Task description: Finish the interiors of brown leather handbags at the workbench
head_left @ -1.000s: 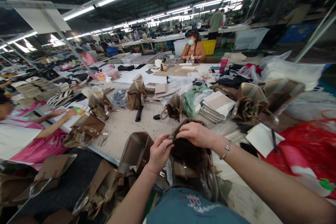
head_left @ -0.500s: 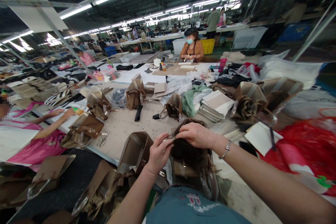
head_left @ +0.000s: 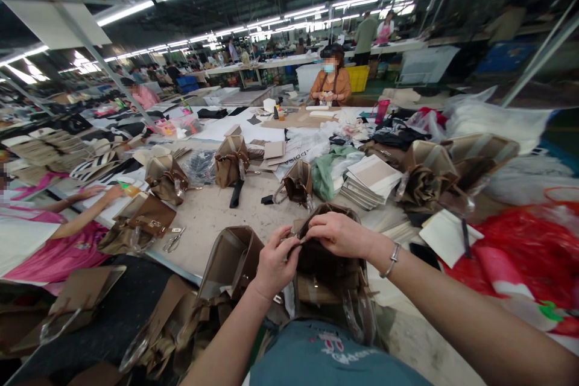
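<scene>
A brown handbag [head_left: 323, 286] stands in front of me, its open top facing up and clear-wrapped handles hanging at its near side. At the bag's upper left edge, the fingers of my left hand [head_left: 275, 259] are pinched on the rim. My right hand [head_left: 341, 234] reaches over the opening, with thumb and fingers closed on the same edge. A small strip of the bag's material shows between the two hands; its detail is too small to make out. Just left of my left hand, another brown handbag [head_left: 230, 259] stands open.
Scissors [head_left: 174, 240] lie on the table to the left, near several brown bags. Stacked pale panels [head_left: 373, 184] and a red plastic bag [head_left: 529, 247] are on the right. A co-worker's arm [head_left: 85, 214] rests at the left; another person [head_left: 332, 81] sits across.
Both hands stay at the bag's rim, with slight finger movement. The right hand has shifted a little to the right. The view has turned slightly.
</scene>
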Motion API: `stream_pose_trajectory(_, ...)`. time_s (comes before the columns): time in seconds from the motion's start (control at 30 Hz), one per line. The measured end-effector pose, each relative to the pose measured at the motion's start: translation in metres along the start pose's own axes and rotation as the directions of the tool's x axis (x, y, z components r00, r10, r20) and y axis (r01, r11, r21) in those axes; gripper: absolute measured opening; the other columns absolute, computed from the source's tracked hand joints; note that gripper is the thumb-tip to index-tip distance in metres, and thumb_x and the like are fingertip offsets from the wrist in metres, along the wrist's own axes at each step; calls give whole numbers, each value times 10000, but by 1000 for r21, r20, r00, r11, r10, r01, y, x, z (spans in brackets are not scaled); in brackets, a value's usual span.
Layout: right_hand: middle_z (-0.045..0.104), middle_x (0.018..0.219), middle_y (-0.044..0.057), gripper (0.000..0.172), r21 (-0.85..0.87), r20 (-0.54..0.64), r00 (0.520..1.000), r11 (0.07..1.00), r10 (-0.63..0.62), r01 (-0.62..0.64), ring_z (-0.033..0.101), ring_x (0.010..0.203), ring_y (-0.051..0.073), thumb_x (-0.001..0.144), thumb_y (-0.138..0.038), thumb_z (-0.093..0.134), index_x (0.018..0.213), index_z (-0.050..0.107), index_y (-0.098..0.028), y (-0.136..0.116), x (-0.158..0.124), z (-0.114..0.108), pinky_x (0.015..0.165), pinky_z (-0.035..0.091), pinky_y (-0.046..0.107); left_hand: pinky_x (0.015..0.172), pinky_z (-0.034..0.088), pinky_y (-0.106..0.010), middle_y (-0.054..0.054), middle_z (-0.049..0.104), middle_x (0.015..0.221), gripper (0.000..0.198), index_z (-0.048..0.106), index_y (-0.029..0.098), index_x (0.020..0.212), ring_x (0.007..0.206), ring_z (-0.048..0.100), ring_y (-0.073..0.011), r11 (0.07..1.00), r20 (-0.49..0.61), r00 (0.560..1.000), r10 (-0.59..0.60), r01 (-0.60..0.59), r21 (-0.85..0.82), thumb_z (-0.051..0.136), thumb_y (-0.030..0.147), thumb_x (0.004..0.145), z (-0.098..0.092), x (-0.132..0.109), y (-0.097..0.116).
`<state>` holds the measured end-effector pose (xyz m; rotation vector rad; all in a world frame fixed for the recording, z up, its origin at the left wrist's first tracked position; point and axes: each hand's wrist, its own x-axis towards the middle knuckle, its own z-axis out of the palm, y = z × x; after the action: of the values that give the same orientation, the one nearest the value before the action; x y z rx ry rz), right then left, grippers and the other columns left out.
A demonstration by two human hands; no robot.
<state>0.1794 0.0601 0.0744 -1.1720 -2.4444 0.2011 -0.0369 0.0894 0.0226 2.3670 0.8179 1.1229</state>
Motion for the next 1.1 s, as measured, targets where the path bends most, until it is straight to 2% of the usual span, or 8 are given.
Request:
stream_pose_trajectory(0.13, 648, 945, 55, 267, 72, 7, 1000, 997, 30, -30, 579, 860, 159, 760, -122, 536, 1008, 612, -185, -3, 1, -5, 778, 421, 266, 936, 480, -350, -89, 533, 1156, 168, 624, 206, 906, 1072, 540, -193, 999, -8, 1000, 8, -8, -38, 538, 126, 785, 1, 2, 0)
stream_pose_trajectory(0.27, 652, 969, 67, 328, 69, 20, 1000, 997, 19, -21, 583, 889, 171, 776, -267, 603, 1094, 597, -187, -2, 4, -4, 780, 415, 275, 905, 486, -334, -78, 570, 1083, 163, 622, 205, 883, 1023, 563, -176, 996, 7, 1000, -14, 15, -93, 508, 119, 804, 0, 4, 1)
stream_pose_trajectory(0.5, 653, 785, 24, 139, -11, -6, 1000, 1000, 3, -3, 570, 749, 140, 803, -198, 572, 883, 683, -216, 1, 11, 5, 708, 352, 272, 892, 489, -330, -73, 606, 1032, 128, 623, 198, 857, 1000, 583, -179, 986, 23, 995, -100, 102, -128, 502, 174, 823, -1, 4, -1)
stream_pose_trajectory(0.57, 650, 773, 21, 118, -5, -17, 1000, 1000, 8, -8, 567, 749, 137, 802, -184, 569, 836, 680, -206, 0, 11, 4, 707, 343, 271, 892, 492, -331, -68, 619, 1027, 136, 606, 202, 927, 989, 593, -177, 977, 5, 990, -143, 142, -160, 532, 193, 813, 0, 2, -4)
stream_pose_trajectory(0.63, 648, 782, 21, 105, -1, -24, 1000, 1000, 17, -17, 566, 762, 138, 800, -177, 570, 817, 671, -198, -1, 11, 4, 712, 342, 271, 866, 509, -324, -62, 634, 1027, 275, 552, 204, 1064, 956, 612, -170, 958, -6, 978, -206, 201, -205, 578, 217, 790, 2, 0, -6)
stream_pose_trajectory(0.73, 643, 809, 20, 87, -15, -32, 998, 998, 58, -59, 563, 778, 141, 802, -190, 573, 826, 657, -195, -1, 10, 3, 717, 352, 269, 821, 529, -309, -57, 655, 1018, 403, 521, 196, 1141, 907, 633, -167, 944, 0, 964, -265, 259, -204, 630, 258, 758, 3, -1, -8)
stream_pose_trajectory(0.93, 629, 817, 26, 122, -69, -21, 987, 985, 159, -161, 554, 765, 139, 838, -251, 542, 805, 635, -179, -3, 14, 5, 690, 371, 254, 834, 521, -317, -49, 686, 971, 278, 636, 196, 1023, 888, 639, -180, 973, -47, 977, -208, 202, -110, 634, 283, 759, 4, 2, -7)
stream_pose_trajectory(1.1, 623, 826, 39, 150, -150, -23, 967, 956, 252, -252, 552, 776, 150, 853, -270, 525, 801, 625, -171, -5, 18, 9, 671, 356, 266, 771, 539, -294, -40, 705, 914, 235, 667, 198, 977, 801, 653, -165, 962, -91, 960, -264, 255, -99, 627, 285, 762, 8, 2, -3)
